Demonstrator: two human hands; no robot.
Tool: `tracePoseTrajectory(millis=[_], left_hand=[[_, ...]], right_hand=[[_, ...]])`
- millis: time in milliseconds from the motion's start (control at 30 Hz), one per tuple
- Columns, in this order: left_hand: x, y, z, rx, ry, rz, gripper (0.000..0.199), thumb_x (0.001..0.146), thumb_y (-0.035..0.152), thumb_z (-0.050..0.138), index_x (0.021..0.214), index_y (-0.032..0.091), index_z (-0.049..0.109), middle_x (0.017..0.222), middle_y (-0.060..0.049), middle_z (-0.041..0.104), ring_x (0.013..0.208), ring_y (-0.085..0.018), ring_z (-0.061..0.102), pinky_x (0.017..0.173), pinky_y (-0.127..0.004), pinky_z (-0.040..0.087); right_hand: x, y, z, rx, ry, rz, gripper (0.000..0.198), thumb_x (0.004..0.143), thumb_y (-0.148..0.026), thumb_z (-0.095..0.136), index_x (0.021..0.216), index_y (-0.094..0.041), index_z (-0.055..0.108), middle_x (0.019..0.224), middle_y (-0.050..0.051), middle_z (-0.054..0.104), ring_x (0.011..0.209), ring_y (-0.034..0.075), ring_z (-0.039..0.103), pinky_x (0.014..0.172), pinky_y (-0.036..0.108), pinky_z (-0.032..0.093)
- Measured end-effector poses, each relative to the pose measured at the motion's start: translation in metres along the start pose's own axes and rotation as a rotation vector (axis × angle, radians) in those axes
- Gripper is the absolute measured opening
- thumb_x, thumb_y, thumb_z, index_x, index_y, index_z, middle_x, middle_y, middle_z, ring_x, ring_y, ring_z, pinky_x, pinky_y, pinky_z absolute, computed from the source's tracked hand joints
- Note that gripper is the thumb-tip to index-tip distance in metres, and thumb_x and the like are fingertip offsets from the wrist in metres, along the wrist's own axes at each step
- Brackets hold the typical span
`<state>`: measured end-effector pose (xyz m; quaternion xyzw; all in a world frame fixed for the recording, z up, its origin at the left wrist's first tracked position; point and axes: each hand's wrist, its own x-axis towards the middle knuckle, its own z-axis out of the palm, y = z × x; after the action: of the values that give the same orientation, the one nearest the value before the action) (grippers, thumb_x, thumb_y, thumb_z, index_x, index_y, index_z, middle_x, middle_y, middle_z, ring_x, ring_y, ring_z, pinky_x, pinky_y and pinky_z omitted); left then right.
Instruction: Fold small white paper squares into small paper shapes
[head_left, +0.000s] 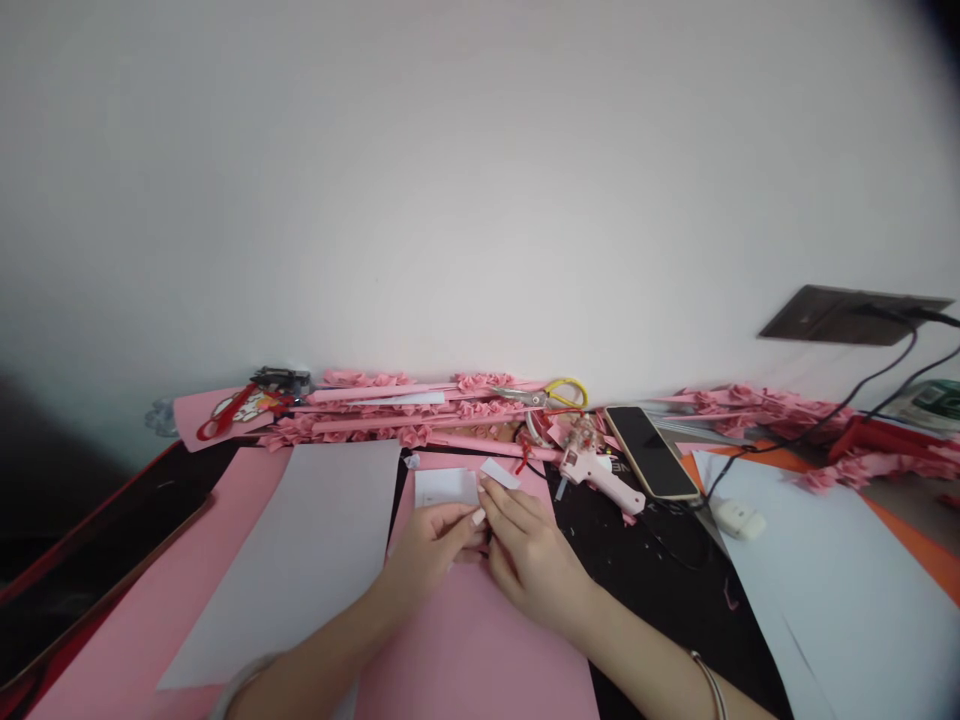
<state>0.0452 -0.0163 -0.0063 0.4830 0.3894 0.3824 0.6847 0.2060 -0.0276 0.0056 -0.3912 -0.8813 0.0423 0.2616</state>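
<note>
My left hand [439, 535] and my right hand [529, 550] meet over a pink sheet [480, 650] in the middle of the table. Fingers of both are closed around a small piece of white paper [444, 487], whose upper part shows above my left fingers. The thumb of my left hand presses inward; the right fingertips rest at the paper's right edge. Just above the right fingers is a small white strip [500, 472]; whether it is held or lying on the sheet cannot be made out. My fingers hide the lower part of the paper.
A pink glue gun [600, 475] lies right of my hands, beside a phone [651, 452]. Yellow-handled scissors [566, 392] rest on pink paper flower stems [360, 425] along the wall. White sheets [300, 560] flank me. A white earbud case [739, 518] and black cables [795, 440] are at right.
</note>
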Motion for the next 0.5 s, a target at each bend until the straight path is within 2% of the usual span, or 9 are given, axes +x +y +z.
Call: tracePoseTrajectory(millis=[100,200,300,400,500], left_hand=[[0.000,0.000,0.000,0.042,0.008,-0.010,0.034,0.077,0.042,0.055,0.091,0.013,0.065,0.078,-0.005,0.068,0.076,-0.020,0.063,0.076,-0.036,0.051],[-0.001,0.001,0.001,0.079,0.015,0.010,0.032,0.078,0.041,0.054,0.088,0.013,0.065,0.079,-0.004,0.068,0.078,-0.020,0.063,0.076,-0.035,0.051],[-0.003,0.003,0.001,0.138,0.035,0.041,0.029,0.081,0.039,0.051,0.086,0.014,0.065,0.083,-0.005,0.068,0.081,-0.021,0.063,0.076,-0.034,0.051],[-0.004,0.003,0.000,0.197,0.039,0.071,0.029,0.083,0.039,0.046,0.086,0.015,0.064,0.086,-0.007,0.069,0.082,-0.021,0.064,0.075,-0.033,0.051],[-0.004,0.003,0.000,0.247,0.018,0.110,0.030,0.084,0.038,0.043,0.085,0.015,0.063,0.083,-0.007,0.069,0.078,-0.021,0.065,0.072,-0.032,0.051]], right_hand=[[-0.001,-0.001,0.000,0.050,-0.009,0.023,0.053,0.078,-0.008,0.041,0.130,-0.011,0.038,0.134,0.015,0.040,0.116,0.028,0.042,0.091,0.046,0.041],[-0.002,0.001,0.002,0.174,0.015,0.052,0.052,0.079,-0.007,0.039,0.131,-0.014,0.038,0.136,0.012,0.038,0.121,0.026,0.038,0.096,0.045,0.036],[-0.003,0.005,0.005,0.351,0.121,0.185,0.046,0.086,-0.012,0.035,0.131,-0.019,0.036,0.132,0.009,0.043,0.120,0.023,0.040,0.098,0.042,0.034],[-0.002,0.009,0.009,0.520,0.237,0.357,0.038,0.090,-0.022,0.036,0.127,-0.021,0.039,0.119,0.010,0.053,0.103,0.020,0.053,0.085,0.035,0.043],[0.001,0.012,0.012,0.704,0.266,0.439,0.024,0.088,-0.030,0.042,0.108,-0.018,0.048,0.092,0.006,0.060,0.078,0.016,0.057,0.068,0.026,0.046]])
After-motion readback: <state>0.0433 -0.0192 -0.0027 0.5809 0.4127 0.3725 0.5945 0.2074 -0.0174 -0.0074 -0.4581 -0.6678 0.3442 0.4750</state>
